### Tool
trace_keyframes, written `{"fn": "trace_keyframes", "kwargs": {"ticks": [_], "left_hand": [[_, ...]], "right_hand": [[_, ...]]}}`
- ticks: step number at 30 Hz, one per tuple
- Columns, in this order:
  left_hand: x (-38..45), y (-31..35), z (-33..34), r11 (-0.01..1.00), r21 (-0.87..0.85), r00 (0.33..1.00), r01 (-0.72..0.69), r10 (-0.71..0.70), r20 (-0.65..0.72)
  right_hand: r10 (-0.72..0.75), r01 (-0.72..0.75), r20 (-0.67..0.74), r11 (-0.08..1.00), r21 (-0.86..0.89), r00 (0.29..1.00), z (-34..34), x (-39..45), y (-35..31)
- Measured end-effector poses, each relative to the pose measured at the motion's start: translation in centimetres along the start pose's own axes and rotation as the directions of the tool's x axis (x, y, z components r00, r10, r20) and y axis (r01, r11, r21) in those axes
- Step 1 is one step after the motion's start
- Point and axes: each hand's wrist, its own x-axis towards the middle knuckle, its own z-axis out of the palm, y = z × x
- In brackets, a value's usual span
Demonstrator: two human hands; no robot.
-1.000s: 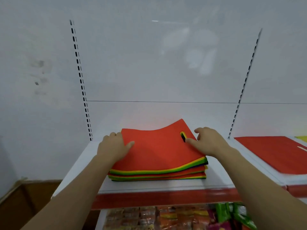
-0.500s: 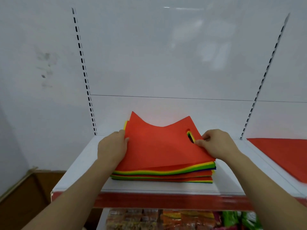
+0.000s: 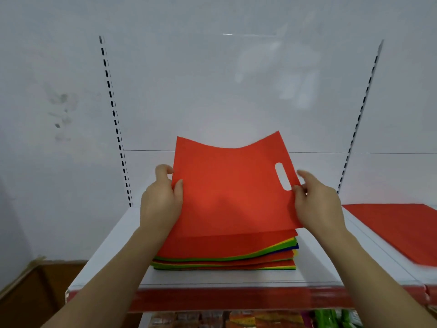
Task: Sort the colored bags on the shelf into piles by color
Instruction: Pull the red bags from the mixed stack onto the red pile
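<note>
A flat orange-red bag (image 3: 227, 185) with a cut-out handle slot is lifted off the stack and tilted up toward me. My left hand (image 3: 160, 202) pinches its left edge, thumb on the front. My right hand (image 3: 316, 204) pinches its right edge just below the slot. Underneath lies the mixed stack of bags (image 3: 224, 256), with red on top and green, yellow and dark blue edges showing. It sits on the white shelf (image 3: 113, 252). To the right lies a separate red bag pile (image 3: 397, 230).
The shelf has a red front strip (image 3: 236, 299) and a white back wall with slotted uprights (image 3: 115, 124). Packaged goods (image 3: 236, 320) fill the shelf below. A brown cardboard box (image 3: 30, 292) stands at the lower left.
Both hands have taken the top red bag by its side edges and raised it from the stack, tilting it upright. The stack below has stayed put.
</note>
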Motion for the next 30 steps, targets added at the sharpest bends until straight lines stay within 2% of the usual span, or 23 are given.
{"fn": "trace_keyframes", "kwargs": {"ticks": [2, 5, 7, 11, 16, 21, 26, 28, 30], "left_hand": [[-0.1, 0.8, -0.3, 0.993, -0.113, 1.000, 0.021, -0.023, -0.014], [-0.2, 0.9, 0.0, 0.979, -0.202, 0.999, -0.034, 0.040, 0.026], [-0.5, 1.0, 0.2, 0.974, -0.213, 0.991, -0.082, 0.102, 0.081], [-1.3, 1.8, 0.8, 0.959, -0.235, 0.954, -0.157, 0.209, 0.215], [-1.7, 4.6, 2.3, 0.927, -0.330, 0.952, -0.179, 0.248, 0.180], [-3.5, 9.7, 4.8, 0.881, -0.419, 0.935, -0.217, 0.311, 0.169], [-6.7, 16.0, 7.1, 0.771, -0.598, 0.923, -0.218, 0.362, 0.129], [-8.4, 19.1, 7.8, 0.752, -0.633, 0.916, -0.180, 0.363, 0.170], [-9.7, 21.5, 8.2, 0.751, -0.651, 0.888, -0.113, 0.370, 0.272]], "right_hand": [[0.001, 0.001, -0.030, 0.996, 0.089, 1.000, -0.4, -0.7, 0.0], [-0.048, 0.063, -0.105, 0.988, 0.143, 0.993, -1.0, -1.7, 0.5], [-0.029, 0.053, -0.139, 0.983, 0.174, 0.990, -1.4, -2.3, 0.9], [-0.002, 0.025, -0.119, 0.981, 0.195, 0.993, -3.0, -3.7, 1.5], [0.056, -0.025, -0.203, 0.987, 0.156, 0.978, -5.9, -5.6, 3.2], [0.195, -0.164, -0.385, 0.980, 0.112, 0.902, -10.0, -8.5, 5.8], [0.265, -0.273, -0.502, 0.960, 0.059, 0.823, -15.1, -12.5, 9.1], [0.263, -0.301, -0.540, 0.953, 0.019, 0.800, -17.5, -14.3, 10.3], [0.268, -0.320, -0.558, 0.947, 0.005, 0.785, -19.4, -15.5, 11.3]]}}
